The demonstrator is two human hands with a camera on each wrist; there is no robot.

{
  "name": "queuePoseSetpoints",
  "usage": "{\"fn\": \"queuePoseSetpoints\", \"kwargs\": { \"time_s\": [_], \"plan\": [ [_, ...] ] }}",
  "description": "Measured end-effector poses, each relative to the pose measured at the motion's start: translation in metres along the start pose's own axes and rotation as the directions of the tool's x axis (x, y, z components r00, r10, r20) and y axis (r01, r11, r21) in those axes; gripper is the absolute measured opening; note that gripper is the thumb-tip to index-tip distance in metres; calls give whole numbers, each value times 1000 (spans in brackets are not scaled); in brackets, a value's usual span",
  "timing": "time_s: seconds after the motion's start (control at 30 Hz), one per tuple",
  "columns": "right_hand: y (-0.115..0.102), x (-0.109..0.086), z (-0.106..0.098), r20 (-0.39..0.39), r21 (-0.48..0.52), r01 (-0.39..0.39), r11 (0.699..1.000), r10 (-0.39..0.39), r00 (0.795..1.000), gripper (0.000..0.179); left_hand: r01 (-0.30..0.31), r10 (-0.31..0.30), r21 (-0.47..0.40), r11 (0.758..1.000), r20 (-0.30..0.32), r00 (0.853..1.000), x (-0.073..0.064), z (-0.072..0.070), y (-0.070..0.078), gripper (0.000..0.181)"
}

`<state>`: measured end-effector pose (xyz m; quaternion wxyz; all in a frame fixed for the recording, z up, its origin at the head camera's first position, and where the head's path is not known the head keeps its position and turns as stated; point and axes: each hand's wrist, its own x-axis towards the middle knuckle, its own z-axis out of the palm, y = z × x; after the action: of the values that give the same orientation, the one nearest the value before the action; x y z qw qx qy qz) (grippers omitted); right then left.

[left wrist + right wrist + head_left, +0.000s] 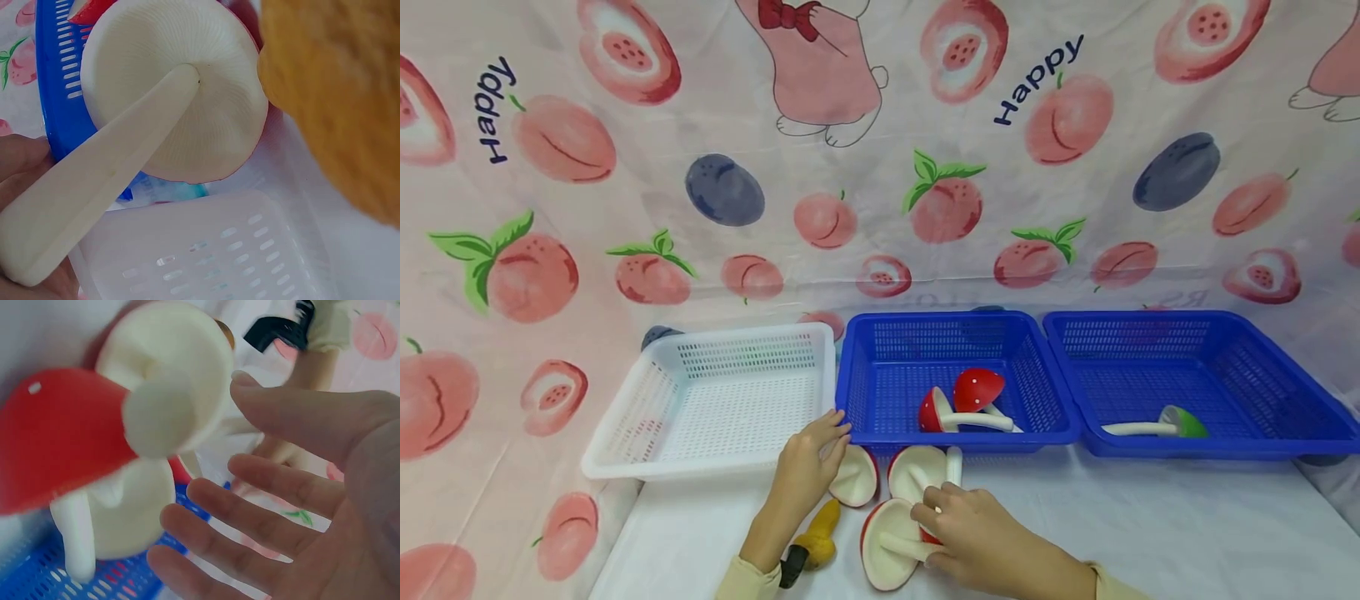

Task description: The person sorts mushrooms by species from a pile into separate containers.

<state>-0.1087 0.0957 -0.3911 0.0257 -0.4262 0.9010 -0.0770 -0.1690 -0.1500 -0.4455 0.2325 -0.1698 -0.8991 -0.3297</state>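
Several toy mushrooms with red caps lie in front of the baskets. My left hand (pixel 805 467) reaches over one toy mushroom (pixel 859 477), fingers extended toward the basket rims. In the left wrist view that mushroom's pale stem (pixel 100 175) crosses before my fingers (pixel 22 156). My right hand (pixel 973 529) is beside another upturned mushroom (pixel 880 557). Thumb and fingers (pixel 250 512) are spread apart in the right wrist view, near a white stem end (pixel 159 419) and a red cap with white dots (pixel 62 434). A yellow pear-shaped thing (pixel 822 540) lies beside my left forearm.
A white basket (pixel 613 442) stands at the left. The middle blue basket (pixel 887 437) contains two red-capped mushrooms (pixel 979 388); the right blue basket (pixel 1232 455) contains a green-capped one (pixel 1191 422). Behind them hangs a fruit-patterned cloth (pixel 865 183).
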Motion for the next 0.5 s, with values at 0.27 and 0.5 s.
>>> {"fn": "queuePoseSetpoints", "kwargs": {
  "time_s": [0.27,0.5],
  "plan": [
    [-5,5,27,-14,-162,53,985,-56,998,31,9,-9,-3,1000,-9,1000,0,1,1,16],
    [-14,16,34,75,-182,2,983,12,997,22,15,-15,-6,1000,2,1000,0,1,1,15]
  ]
}}
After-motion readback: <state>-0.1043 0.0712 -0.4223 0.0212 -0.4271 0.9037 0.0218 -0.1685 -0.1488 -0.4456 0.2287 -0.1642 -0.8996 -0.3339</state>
